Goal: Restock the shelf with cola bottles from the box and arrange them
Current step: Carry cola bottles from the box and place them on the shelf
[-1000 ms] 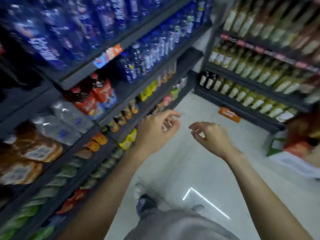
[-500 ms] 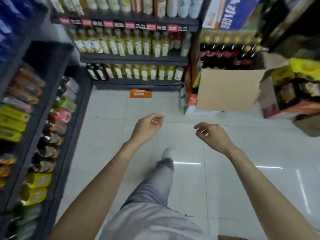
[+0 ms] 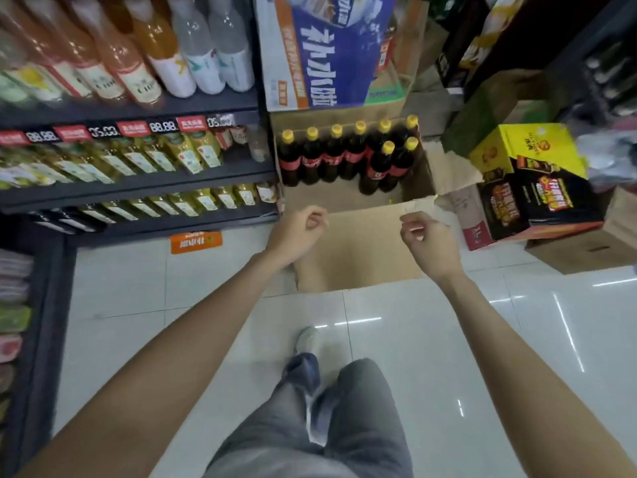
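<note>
Shop aisle: shelf (image 3: 138,113) tags showing "88.88". Box (image 3: 362,243) holding red-labelled, yellow-capped cola bottles (image 3: 331,157). Left hand (image 3: 296,232), right hand (image 3: 427,244) hovering, loosely curled, grasping nothing.

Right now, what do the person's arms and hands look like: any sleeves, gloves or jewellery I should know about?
Both forearms are bare up to the frame edge, with no sleeves in view. The left hand and right hand wear no gloves, and no rings, watch or wristband show on either. Lower down, the person wears grey trousers and a pale shoe.
</note>
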